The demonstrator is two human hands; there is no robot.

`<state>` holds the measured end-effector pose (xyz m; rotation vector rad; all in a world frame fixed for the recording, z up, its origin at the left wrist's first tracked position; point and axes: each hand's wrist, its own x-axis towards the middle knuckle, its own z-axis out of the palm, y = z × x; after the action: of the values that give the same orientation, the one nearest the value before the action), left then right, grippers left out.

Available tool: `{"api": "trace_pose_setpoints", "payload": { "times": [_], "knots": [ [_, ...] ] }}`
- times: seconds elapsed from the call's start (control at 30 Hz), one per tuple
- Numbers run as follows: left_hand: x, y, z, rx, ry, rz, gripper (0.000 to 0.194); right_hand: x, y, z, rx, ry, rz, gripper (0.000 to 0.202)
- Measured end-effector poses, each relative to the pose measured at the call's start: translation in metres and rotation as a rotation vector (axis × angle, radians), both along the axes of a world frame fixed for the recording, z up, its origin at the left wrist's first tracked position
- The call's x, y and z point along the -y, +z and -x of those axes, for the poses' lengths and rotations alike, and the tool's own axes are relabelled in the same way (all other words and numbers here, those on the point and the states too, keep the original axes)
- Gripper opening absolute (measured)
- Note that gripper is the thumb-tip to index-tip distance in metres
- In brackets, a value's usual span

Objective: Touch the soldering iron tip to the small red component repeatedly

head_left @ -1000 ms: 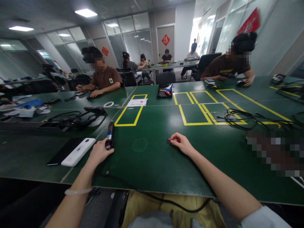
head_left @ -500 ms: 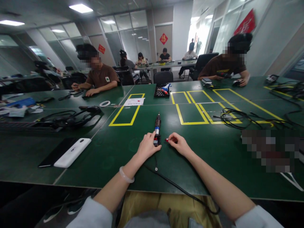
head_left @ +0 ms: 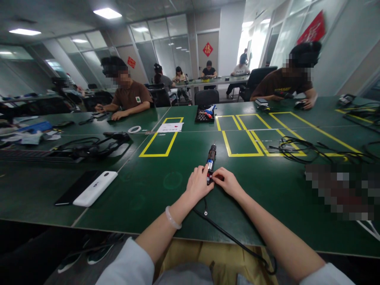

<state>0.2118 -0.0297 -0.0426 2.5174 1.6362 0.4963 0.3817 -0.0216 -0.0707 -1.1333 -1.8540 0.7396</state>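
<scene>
An electric screwdriver (head_left: 211, 158) lies on the green table, its thin tip pointing away from me and leaning slightly right. Its rear part looks uncovered, with red and dark parts showing between my hands. My left hand (head_left: 196, 183) is wrapped over the left side of that rear part. Thumb and index finger of my right hand (head_left: 228, 183) are pinched together at the right side of the tool, on a small red part that is now mostly hidden. A black cable (head_left: 230, 236) runs from under my left wrist to the table edge. Beside it, a thin lead ends in a ring terminal (head_left: 206, 213).
A black tray (head_left: 199, 115) with blue and red tools stands ahead. Yellow tape rectangles (head_left: 154, 155) mark the table. At left lie a white case (head_left: 95, 189) and a black flat object (head_left: 75, 188); tangled cables (head_left: 292, 148) lie right. Two people sit across the table.
My right hand has brought the small red part left against the screwdriver's rear. The screwdriver has tilted to the right, with my left hand still on it. The view has shifted slightly.
</scene>
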Motion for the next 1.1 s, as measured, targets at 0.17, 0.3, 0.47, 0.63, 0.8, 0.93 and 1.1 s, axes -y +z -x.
{"api": "trace_pose_setpoints", "payload": {
  "times": [0.17, 0.3, 0.47, 0.63, 0.8, 0.93, 1.1],
  "knots": [
    [-0.003, 0.003, -0.01, -0.002, 0.059, -0.018, 0.067, 0.004, 0.003, 0.001, 0.008, -0.028, -0.01, 0.016],
    [-0.009, 0.001, -0.009, -0.01, 0.087, -0.058, 0.065, 0.003, -0.001, 0.0, -0.077, -0.013, 0.058, 0.018],
    [-0.007, 0.002, 0.012, -0.101, 0.082, -0.098, 0.069, 0.001, -0.002, -0.001, -0.126, -0.003, 0.128, 0.019],
    [0.0, 0.007, 0.061, -0.169, 0.138, -0.085, 0.068, 0.002, -0.002, -0.001, -0.107, 0.006, 0.137, 0.019],
    [0.004, 0.012, 0.128, -0.282, 0.259, -0.045, 0.066, 0.003, -0.002, -0.001, -0.08, 0.006, 0.134, 0.017],
    [0.005, 0.013, 0.184, -0.374, 0.374, -0.028, 0.069, 0.003, 0.0, -0.001, -0.058, 0.013, 0.132, 0.017],
    [0.004, 0.007, 0.247, -0.43, 0.5, -0.025, 0.071, 0.002, -0.001, -0.001, -0.026, 0.016, 0.136, 0.017]
  ]
}}
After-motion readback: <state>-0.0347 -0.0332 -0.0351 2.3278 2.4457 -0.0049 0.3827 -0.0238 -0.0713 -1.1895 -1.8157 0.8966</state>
